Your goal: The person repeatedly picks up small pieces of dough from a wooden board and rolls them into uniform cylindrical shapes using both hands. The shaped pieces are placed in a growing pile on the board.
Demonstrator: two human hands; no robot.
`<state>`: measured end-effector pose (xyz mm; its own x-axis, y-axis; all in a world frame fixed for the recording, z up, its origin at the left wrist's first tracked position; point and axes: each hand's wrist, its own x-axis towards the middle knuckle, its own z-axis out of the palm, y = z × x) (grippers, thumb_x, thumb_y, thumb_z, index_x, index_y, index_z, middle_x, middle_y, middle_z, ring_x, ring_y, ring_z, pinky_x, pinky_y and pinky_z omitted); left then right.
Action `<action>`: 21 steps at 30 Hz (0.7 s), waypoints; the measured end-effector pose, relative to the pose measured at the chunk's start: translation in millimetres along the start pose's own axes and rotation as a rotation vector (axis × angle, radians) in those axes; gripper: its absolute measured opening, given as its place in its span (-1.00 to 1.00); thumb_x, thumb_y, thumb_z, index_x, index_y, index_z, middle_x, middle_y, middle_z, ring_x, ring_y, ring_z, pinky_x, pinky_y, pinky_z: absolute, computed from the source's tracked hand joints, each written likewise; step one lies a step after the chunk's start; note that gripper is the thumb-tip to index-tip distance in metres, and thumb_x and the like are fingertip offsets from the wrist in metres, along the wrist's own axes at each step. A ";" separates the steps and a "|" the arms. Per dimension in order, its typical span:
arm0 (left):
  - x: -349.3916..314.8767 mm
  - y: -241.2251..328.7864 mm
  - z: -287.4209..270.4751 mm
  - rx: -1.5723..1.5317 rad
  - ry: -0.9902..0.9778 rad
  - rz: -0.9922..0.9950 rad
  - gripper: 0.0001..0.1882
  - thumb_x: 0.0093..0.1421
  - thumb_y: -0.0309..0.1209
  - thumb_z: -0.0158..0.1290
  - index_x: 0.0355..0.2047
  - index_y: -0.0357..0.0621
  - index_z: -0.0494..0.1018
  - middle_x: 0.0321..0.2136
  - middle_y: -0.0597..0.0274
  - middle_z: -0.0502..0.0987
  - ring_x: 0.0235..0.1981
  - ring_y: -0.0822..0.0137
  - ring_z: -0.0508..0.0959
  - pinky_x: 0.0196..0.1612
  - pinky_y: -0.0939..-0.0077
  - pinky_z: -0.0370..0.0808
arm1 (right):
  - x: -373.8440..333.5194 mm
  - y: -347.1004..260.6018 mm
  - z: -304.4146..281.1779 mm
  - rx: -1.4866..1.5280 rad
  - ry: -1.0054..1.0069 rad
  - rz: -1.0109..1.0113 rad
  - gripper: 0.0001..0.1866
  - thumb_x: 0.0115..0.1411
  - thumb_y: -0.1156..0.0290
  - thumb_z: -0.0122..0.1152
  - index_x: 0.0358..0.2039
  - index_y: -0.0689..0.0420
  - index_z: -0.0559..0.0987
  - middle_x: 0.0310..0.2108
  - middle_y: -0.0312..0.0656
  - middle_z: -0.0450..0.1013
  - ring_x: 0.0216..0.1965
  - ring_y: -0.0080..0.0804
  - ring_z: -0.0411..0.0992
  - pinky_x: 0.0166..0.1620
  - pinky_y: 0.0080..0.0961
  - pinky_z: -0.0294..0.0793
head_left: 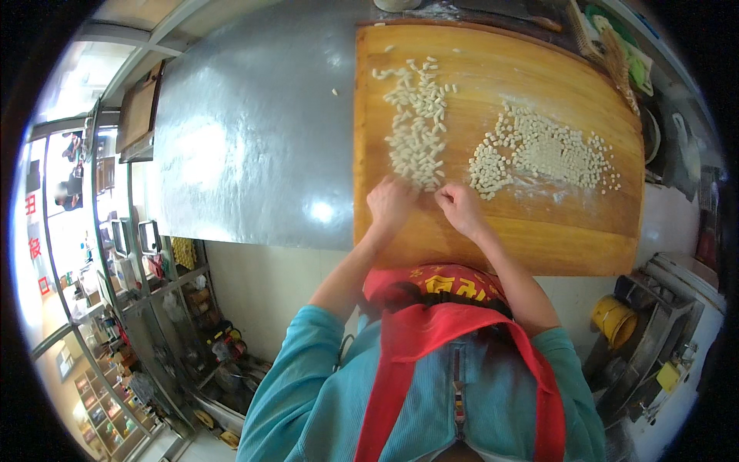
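On the wooden board [554, 246] lie two groups of small pale dough pieces. The left group is a long band of rolled, finger-shaped dough pieces [416, 142]; to the right spreads a patch of short, rounded dough pieces [550, 146] with flour around it. My left hand [391, 203] rests closed at the near end of the rolled pieces, its fingers curled and mostly hidden. Just right of it, my right hand [462, 208] is closed in a pinch, thumb against fingers. Whatever sits between the fingers of either hand is too small or hidden to make out.
A smooth grey metal tabletop [254, 146] adjoins the board on the left, with one stray dough piece on it. Beyond the board's far edge lies a dark tool with a wooden handle [548, 25]. A yellow bucket [613, 322] stands low at the right.
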<state>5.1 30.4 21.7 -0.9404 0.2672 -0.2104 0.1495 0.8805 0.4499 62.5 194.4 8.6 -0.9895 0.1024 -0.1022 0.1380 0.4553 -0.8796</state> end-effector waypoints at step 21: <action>-44.6 11.7 -15.7 -0.974 -0.181 -0.191 -0.80 0.18 -0.51 0.09 -0.20 -0.35 0.54 -0.43 0.23 0.58 -0.50 0.52 0.51 -0.47 0.63 0.50 | -10.9 -31.8 0.6 1.017 -0.145 0.762 -0.80 0.21 0.35 0.15 -0.34 0.24 0.60 -0.55 -0.29 0.49 -0.62 -0.59 0.40 -0.55 -0.66 0.45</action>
<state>44.0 22.6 50.0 -0.8497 0.2817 -0.4457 -0.3901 0.2328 0.8909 68.9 178.3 37.4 -0.6797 -0.0878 -0.7282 0.6380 -0.5606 -0.5279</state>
